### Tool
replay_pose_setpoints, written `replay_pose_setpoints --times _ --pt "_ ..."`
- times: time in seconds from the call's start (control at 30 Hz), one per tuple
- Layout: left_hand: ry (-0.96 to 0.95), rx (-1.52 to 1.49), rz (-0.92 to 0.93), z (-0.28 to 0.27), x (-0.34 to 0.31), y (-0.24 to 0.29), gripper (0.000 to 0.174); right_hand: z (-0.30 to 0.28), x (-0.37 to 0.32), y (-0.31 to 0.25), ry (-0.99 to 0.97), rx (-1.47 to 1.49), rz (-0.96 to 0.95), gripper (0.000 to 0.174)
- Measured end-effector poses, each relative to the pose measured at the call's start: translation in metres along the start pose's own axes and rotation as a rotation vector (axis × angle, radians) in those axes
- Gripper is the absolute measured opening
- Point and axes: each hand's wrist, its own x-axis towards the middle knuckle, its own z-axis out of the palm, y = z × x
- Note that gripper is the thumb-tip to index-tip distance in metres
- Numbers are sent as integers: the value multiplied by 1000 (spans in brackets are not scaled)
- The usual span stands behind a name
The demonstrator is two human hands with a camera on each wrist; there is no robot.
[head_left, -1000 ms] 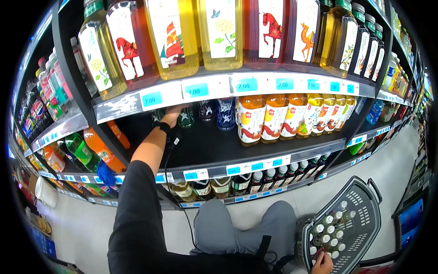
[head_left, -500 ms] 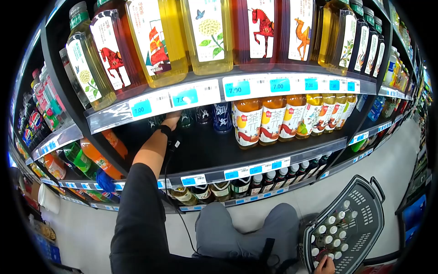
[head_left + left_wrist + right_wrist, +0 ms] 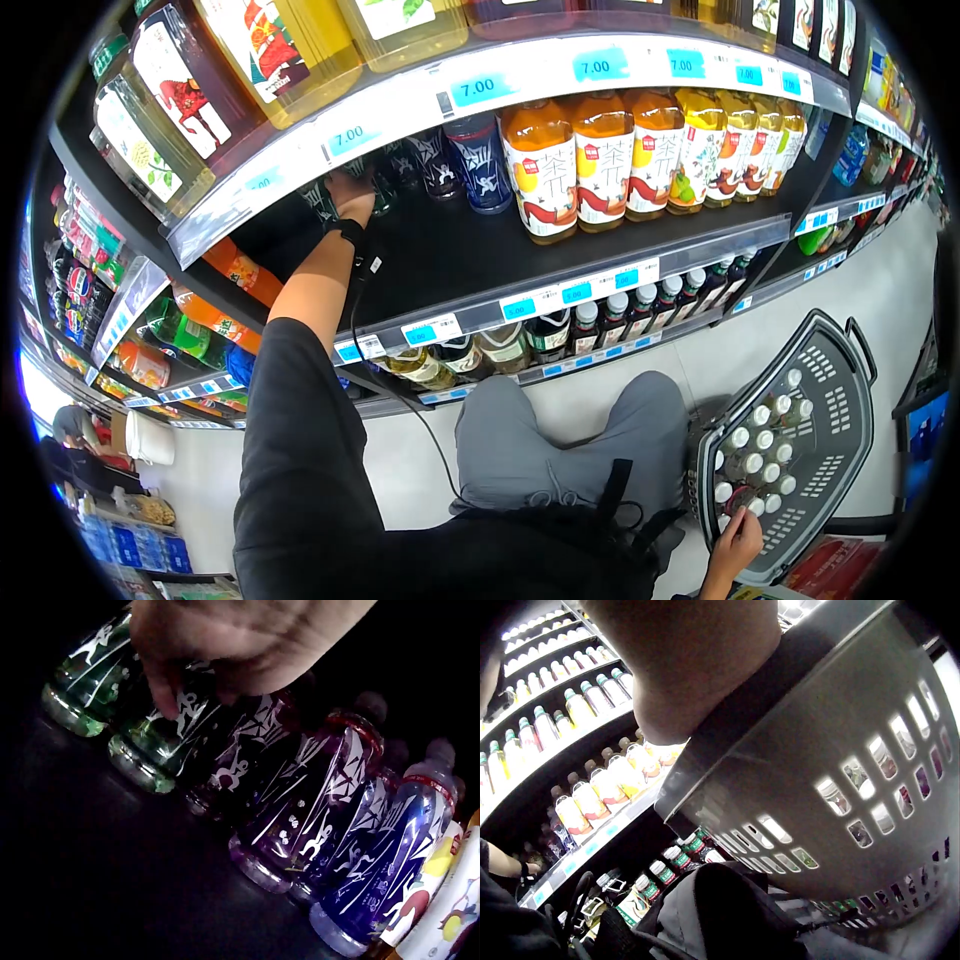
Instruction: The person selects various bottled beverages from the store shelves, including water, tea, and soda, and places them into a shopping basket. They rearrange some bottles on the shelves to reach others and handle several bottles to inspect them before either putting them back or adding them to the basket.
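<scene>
On the middle shelf, my left hand reaches in beneath the price strip. The left wrist view shows that hand with fingers and thumb curled round the upper part of a green bottle. Another green bottle stands to one side, purple bottles and a blue bottle to the other. My right hand is inside the near edge of the grey basket, fingertips at a white-capped, dark red bottle; its grip is unclear. The right wrist view hides the fingers.
Orange-yellow tea bottles line the middle shelf right of the blue bottle. Large bottles stand above, dark bottles below. A cable hangs from the left wrist. White-capped bottles fill part of the basket.
The head view has shifted, so the shelf appears higher and the basket farther right. My left hand stays among the dark bottles, and my right hand remains at the basket's near end.
</scene>
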Motion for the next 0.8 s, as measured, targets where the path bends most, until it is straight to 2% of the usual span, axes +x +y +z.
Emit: replay_pose_setpoints --times 0.03,0.1,0.13,0.17,0.2,0.27,0.33,0.43,0.6,0.67,0.73,0.77,0.8 --pt "-6 7 3 -2 -5 5 72 0 0 -1 1 -3 1 24" --pt "200 26 -92 -8 -16 20 61 1 1 -3 10 17 -14 23" --pt "195 28 -89 -7 -15 17 61 1 1 -2 27 34 -34 22" --pt "127 -45 -40 -8 -13 18 58 -2 0 1 -23 9 -17 13" --pt "60 -121 8 -7 -13 18 54 -3 -1 3 -24 5 -14 13" --pt "16 -153 -27 -9 -23 30 51 -3 -1 4 -45 0 0 13" --pt "-91 -362 -88 -15 -31 42 49 -1 1 0 -3 26 -18 16" --pt "-154 -396 -159 -12 -28 30 48 1 1 1 23 44 -30 20" --pt "-214 -442 -155 -3 -20 8 43 0 2 0 -11 17 -14 20" --pt "-261 -491 -185 -3 -22 12 41 -1 3 -5 -2 33 -8 20" --pt "-403 -475 -171 -19 -25 32 40 1 6 -5 25 43 -37 19" --pt "-488 -478 -306 -30 -30 50 40 2 4 -3 51 52 -62 19" --pt "-442 -602 -132 -3 -27 19 40 0 0 5 -21 2 -13 11"
